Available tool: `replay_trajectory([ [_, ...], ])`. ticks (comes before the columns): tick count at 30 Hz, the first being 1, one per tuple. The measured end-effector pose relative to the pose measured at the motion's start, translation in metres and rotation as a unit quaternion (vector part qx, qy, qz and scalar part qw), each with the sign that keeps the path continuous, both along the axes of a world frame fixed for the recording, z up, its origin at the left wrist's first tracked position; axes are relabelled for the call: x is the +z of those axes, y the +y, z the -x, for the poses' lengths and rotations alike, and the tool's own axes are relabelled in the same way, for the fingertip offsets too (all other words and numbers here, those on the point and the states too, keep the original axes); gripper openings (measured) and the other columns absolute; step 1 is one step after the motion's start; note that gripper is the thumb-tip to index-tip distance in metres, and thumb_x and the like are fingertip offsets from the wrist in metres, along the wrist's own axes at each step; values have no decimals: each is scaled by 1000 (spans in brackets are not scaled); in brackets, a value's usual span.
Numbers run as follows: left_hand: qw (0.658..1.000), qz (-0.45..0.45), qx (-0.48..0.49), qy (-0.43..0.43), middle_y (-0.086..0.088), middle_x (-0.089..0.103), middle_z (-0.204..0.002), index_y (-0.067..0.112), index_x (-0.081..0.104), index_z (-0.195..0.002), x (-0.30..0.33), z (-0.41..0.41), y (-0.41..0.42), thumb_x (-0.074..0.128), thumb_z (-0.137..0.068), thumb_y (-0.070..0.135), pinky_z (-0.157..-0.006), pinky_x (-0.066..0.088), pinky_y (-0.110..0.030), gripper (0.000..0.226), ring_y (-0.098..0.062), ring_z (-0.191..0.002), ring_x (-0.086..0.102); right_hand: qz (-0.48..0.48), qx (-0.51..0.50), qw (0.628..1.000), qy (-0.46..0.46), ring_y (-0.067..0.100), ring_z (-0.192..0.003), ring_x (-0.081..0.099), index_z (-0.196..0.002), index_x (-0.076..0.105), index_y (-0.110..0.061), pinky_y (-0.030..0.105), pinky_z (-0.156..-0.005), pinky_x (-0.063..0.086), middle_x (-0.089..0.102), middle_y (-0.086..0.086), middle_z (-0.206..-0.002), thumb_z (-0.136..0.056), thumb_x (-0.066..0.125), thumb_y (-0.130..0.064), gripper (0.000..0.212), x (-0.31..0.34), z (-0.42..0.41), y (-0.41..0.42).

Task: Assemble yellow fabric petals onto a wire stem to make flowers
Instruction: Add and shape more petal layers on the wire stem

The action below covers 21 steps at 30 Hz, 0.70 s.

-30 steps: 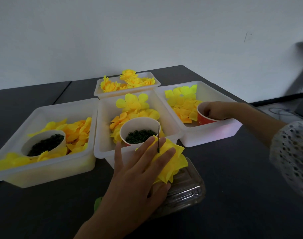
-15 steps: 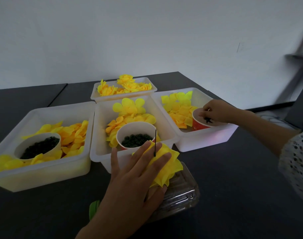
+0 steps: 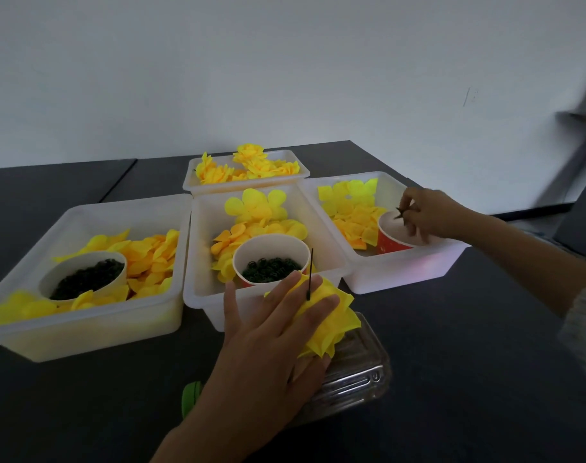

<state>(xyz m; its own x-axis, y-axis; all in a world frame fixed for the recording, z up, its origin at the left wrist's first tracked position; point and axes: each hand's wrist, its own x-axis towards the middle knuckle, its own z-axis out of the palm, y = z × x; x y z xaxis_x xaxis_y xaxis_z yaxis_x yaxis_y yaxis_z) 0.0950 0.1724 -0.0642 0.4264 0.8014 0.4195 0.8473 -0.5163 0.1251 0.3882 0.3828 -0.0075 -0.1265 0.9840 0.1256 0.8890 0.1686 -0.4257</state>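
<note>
At lower centre of the head view, the left hand lay flat with fingers straight and spread, pressing a stack of yellow petals down onto a clear plastic box. A thin dark wire stood upright between two of those fingers, passing through the petals. A green item showed just left of the wrist; its identity could not be determined.

At right of the frame, the right hand hovered over a red cup, thumb and fingertips pinched on a small dark piece. The cup stood in the right tray, beside loose yellow petals.

At centre, the middle tray held petals and a white-rimmed cup of dark green rings. The left tray at lower left held petals and another cup of dark contents. The rear tray, at upper centre, held finished flowers.

All four trays stood close together on a dark table, the three front ones touching or nearly touching. A pale wall filled the upper frame.
</note>
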Motion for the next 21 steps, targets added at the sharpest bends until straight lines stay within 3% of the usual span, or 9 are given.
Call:
replay_trajectory([
  [3, 1000, 10, 5, -1, 18, 19, -159, 45, 26, -147, 0, 0, 1, 34, -93, 57, -109, -7, -61, 56, -8, -149, 10, -149, 25, 988, -41, 30, -64, 61, -91, 57, -5, 42, -70, 52, 69, 11, -77, -89, 51, -5, 6, 19, 28, -24],
  [5, 1000, 15, 7, -2, 19, 17, -160, 46, 22, -147, 0, -1, 1, 32, -93, 58, -108, -8, -60, 56, -7, -149, 7, -207, 100, 973, -24, 23, -68, 57, -89, 59, -7, 37, -70, 49, 66, 5, -78, -89, 58, -6, 2, 29, 55, -49],
  [9, 1000, 24, 8, -6, 20, 15, -160, 47, 20, -147, 1, 0, 0, 30, -94, 58, -109, -8, -61, 55, -6, -149, 6, -150, 249, 949, 122, 7, -57, 51, -84, 60, -9, 15, -54, 40, 58, -5, -68, -88, 63, -4, 7, 35, 104, -106],
  [12, 1000, 27, 11, -2, 19, 15, -160, 47, 20, -147, 2, -1, -1, 22, -96, 60, -109, -9, -61, 53, -7, -149, 5, -103, 316, 925, 185, 10, -56, 57, -87, 59, -10, 21, -54, 47, 57, -2, -67, -90, 59, 1, 12, 34, 117, -130],
  [16, 999, 29, 12, -5, 20, 10, -161, 48, 18, -147, 2, -1, -1, 22, -96, 60, -110, -11, -62, 53, -5, -149, 1, -85, 314, 914, 241, 16, -57, 65, -92, 61, -5, 28, -59, 54, 62, 7, -65, -92, 53, 7, 15, 32, 115, -138],
  [21, 1000, 20, 4, -14, 20, 17, -159, 47, 21, -147, 1, -1, 0, 28, -96, 56, -110, -8, -64, 53, -6, -149, 4, -131, 314, 921, 191, 11, -63, 68, -97, 67, -6, 25, -64, 55, 68, 3, -69, -90, 58, 6, 17, 27, 114, -145],
])
